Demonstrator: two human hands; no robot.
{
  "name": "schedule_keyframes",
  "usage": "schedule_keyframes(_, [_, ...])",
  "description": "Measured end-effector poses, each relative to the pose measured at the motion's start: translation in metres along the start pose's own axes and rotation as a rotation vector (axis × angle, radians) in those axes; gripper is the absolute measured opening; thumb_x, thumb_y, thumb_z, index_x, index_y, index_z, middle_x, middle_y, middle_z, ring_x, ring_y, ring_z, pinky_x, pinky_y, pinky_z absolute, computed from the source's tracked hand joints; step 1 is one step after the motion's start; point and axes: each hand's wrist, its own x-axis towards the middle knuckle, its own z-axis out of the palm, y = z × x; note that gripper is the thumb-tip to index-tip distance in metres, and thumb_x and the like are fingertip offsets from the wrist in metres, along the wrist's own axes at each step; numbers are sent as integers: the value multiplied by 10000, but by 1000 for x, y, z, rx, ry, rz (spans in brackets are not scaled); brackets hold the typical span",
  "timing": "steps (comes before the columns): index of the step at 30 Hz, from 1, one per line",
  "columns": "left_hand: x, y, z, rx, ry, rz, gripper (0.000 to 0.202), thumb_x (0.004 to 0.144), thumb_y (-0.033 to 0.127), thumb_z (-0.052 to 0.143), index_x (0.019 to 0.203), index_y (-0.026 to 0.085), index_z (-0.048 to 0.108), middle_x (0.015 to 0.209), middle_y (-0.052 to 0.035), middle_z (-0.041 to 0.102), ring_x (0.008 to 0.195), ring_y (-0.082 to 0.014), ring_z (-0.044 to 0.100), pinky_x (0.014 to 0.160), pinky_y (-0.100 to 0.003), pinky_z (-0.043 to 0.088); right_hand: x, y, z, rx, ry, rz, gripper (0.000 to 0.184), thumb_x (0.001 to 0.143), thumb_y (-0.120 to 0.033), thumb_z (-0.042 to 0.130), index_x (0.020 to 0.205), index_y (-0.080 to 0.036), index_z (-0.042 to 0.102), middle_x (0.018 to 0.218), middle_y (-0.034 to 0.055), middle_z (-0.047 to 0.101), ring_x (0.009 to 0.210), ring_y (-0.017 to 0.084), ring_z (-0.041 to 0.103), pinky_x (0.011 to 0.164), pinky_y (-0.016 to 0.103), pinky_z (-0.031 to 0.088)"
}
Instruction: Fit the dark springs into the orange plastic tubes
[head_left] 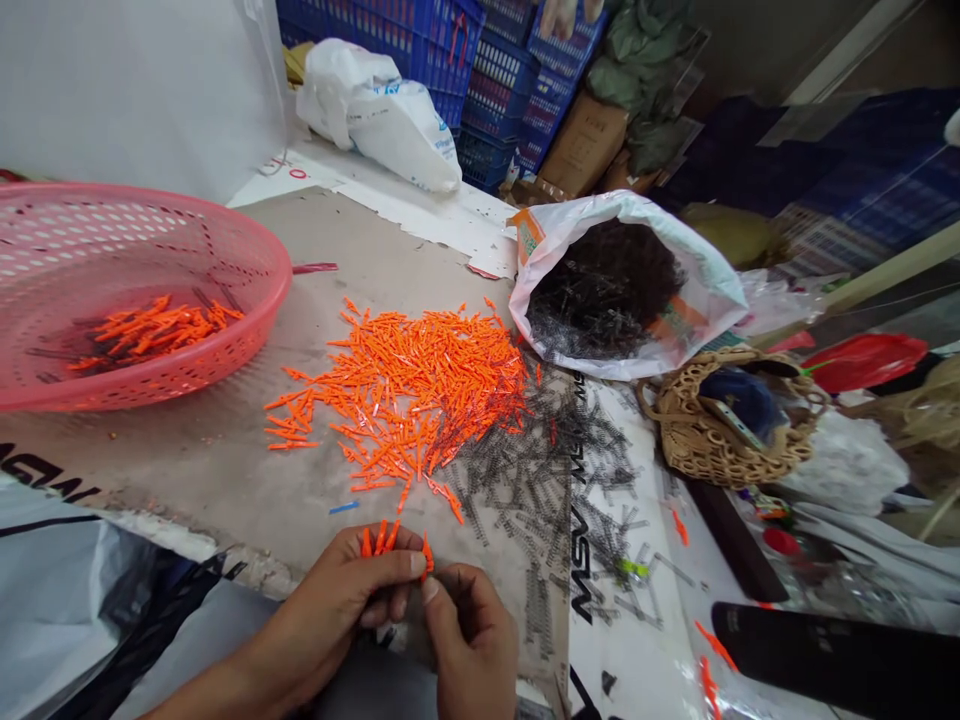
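Soft, even daylight fills the scene, brightest on the white wall (135, 80) at upper left, dimmer toward the upper right. Shadows under the pink basket (247, 290) are faint. Wide-lens distortion bends the edges, and the corners look slightly smeared.

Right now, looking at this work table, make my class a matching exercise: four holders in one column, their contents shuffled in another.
1 pink perforated plastic basket
2 white plastic bag
3 woven straw bag
4 left hand

A dark blue item
B bunch of orange plastic pins, gripped by fingers
C dark metal springs
D small heap of orange plastic pins

Pairs: 1-D, 2-C, 3-A, 4-B
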Motion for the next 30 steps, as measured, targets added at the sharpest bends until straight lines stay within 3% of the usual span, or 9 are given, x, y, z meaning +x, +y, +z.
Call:
schedule_keyframes(5, [-3,-7,-3,35,15,22,194,726,309,715,656,136,663,470,43,484,443,-67,331,425,-202,189,-6,0,-1,-273,35,-243,183,818,-323,601,706,-207,686,632,-14,655,586,134,577,581,227,429])
schedule_keyframes(10, [-5,-5,0,71,3,16,204,733,322,694,665,134,653,481,42,489,454,-71,336,441,-211,195,-8,0,-1,-383,78,-245,195,840,-348,590,709,-215,647,615,-34,623,555,124,557,543,218,403])
schedule_keyframes(15, [-4,-4,1,79,-13,6,228,745,338,688,660,132,640,502,37,499,471,-77,349,464,-218,215,-12,-5,4,-510,151,-366,217,864,-334,595,676,-226,616,579,-46,566,501,109,489,506,220,359])
schedule_keyframes(19, [-3,-6,1,57,5,11,252,727,356,698,624,141,618,468,47,467,444,-74,319,437,-221,185,-15,-5,8,-552,199,-456,196,890,-291,570,712,-226,623,618,-29,594,538,118,533,526,226,373])
schedule_keyframes(24, [-3,-4,4,34,7,-4,253,715,364,712,625,145,623,471,41,484,441,-72,332,430,-208,194,-12,-6,5,-546,169,-375,214,854,-328,610,667,-224,621,577,-37,594,505,113,520,510,216,378])
schedule_keyframes(30, [-1,-2,2,9,28,-7,221,695,318,711,593,143,623,437,52,440,424,-65,288,403,-195,181,-3,-10,1,-257,18,-189,273,825,-381,599,631,-198,658,576,-24,614,538,120,539,530,210,395])
